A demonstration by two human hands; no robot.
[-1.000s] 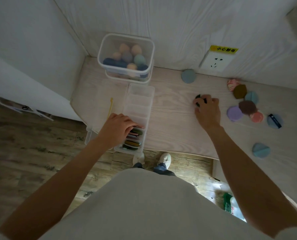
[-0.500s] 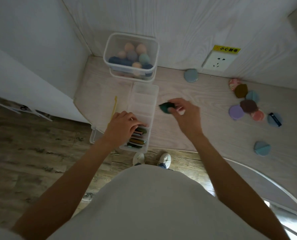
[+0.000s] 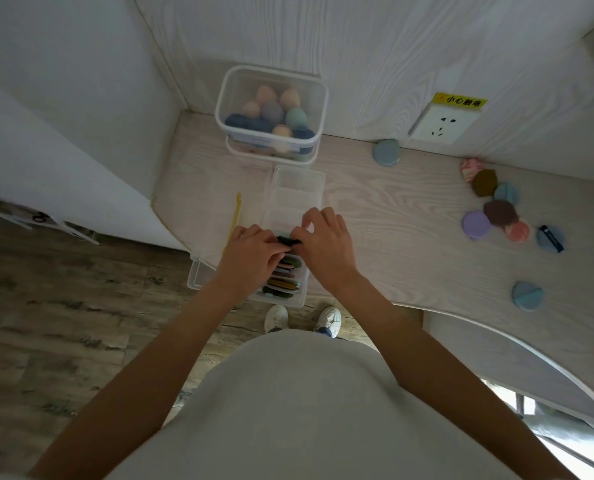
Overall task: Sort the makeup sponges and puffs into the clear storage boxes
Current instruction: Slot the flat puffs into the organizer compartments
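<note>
Both hands met over the long clear divided box (image 3: 297, 188) at the near edge of the pale wood-grain table (image 3: 392, 237). The right hand (image 3: 326, 247) pinched a dark puff (image 3: 289, 241) between thumb and forefinger, other fingers loosely curled above it. The left hand (image 3: 254, 256) had its fingers bent down onto the same puff and the row of flat puffs (image 3: 283, 278) standing on edge in the box's near compartment; whether it gripped anything, I couldn't tell. Behind the box sat a taller clear tub (image 3: 271, 112) full of egg-shaped sponges. Off to the right, well apart, a cluster of loose puffs (image 3: 496, 206) lay on the table, a blue one (image 3: 527, 296) nearer the edge, another (image 3: 386, 152) by the wall socket (image 3: 439, 124).
</note>
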